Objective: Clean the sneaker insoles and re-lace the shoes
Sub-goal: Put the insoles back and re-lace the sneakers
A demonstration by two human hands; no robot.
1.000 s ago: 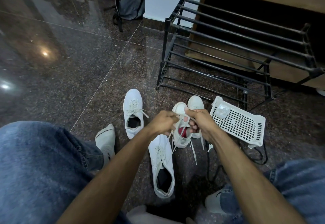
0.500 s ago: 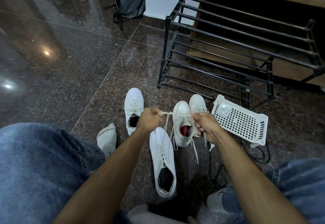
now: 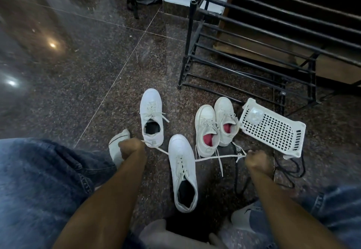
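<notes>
Gripping one white shoelace (image 3: 214,158) stretched between them, the left hand (image 3: 130,148) and right hand (image 3: 257,161) are both fisted tight, above the near white sneaker (image 3: 182,170) on the floor (image 3: 97,73).

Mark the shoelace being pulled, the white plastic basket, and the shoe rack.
shoelace (image 3: 214,158): head view, taut stretch between the hands.
white plastic basket (image 3: 273,129): head view, perforated bottom panel.
shoe rack (image 3: 192,39): head view, front left upright post.
</notes>
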